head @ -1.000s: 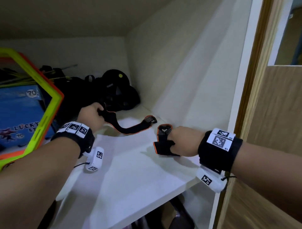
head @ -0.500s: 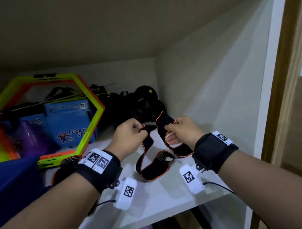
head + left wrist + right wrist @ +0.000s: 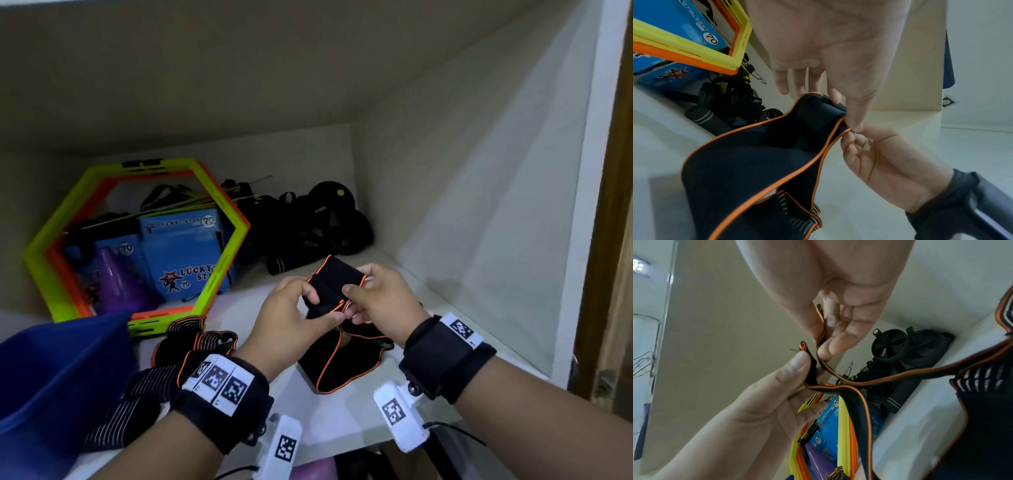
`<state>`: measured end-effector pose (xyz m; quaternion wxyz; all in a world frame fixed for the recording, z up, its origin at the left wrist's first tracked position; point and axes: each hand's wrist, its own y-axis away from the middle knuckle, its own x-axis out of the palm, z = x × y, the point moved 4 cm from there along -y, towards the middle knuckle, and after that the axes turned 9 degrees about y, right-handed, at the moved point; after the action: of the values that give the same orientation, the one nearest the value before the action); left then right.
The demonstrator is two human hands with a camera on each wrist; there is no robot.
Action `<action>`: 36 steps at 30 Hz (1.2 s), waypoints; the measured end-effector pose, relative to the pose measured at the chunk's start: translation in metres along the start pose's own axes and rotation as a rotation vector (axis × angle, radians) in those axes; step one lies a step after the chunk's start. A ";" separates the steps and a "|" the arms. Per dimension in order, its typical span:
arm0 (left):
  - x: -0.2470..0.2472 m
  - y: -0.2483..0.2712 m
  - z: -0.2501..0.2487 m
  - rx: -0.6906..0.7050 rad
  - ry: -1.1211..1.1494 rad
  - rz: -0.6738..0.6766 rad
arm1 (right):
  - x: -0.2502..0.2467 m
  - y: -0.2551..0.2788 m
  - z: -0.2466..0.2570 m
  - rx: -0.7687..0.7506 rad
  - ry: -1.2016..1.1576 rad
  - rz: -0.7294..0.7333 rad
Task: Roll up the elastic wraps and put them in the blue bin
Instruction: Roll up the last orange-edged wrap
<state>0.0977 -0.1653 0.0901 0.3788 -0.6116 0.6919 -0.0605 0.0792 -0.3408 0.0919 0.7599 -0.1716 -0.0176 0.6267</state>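
Observation:
A black elastic wrap with orange trim (image 3: 334,286) is held up over the white shelf (image 3: 342,414), its top end folded over between both hands. My left hand (image 3: 325,308) pinches the fold with thumb and fingers, and my right hand (image 3: 352,301) pinches the same end from the right. The wrap's loose tail (image 3: 337,368) hangs down and lies bunched on the shelf. In the left wrist view the folded end (image 3: 818,112) sits under the left fingertips. A second, striped wrap (image 3: 161,373) lies unrolled beside the blue bin (image 3: 51,370) at the lower left.
Hexagonal yellow-green and orange frames (image 3: 219,274) lean at the back left in front of blue boxes (image 3: 185,253) and a purple cone (image 3: 118,284). Black wheels and straps (image 3: 329,222) fill the back corner. The cupboard's side wall (image 3: 479,222) rises close on the right.
The hands, earlier apart on the shelf with one end of the wrap each, have come together and lifted it. The end is now folded over between them.

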 end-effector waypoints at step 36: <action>-0.016 0.017 -0.014 0.033 0.316 -0.160 | 0.023 0.028 0.012 -0.200 -0.303 0.129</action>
<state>0.0753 -0.1520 0.0983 0.2693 -0.6414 0.6907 -0.1974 0.0549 -0.3118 0.0908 0.6861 -0.1506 -0.1828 0.6878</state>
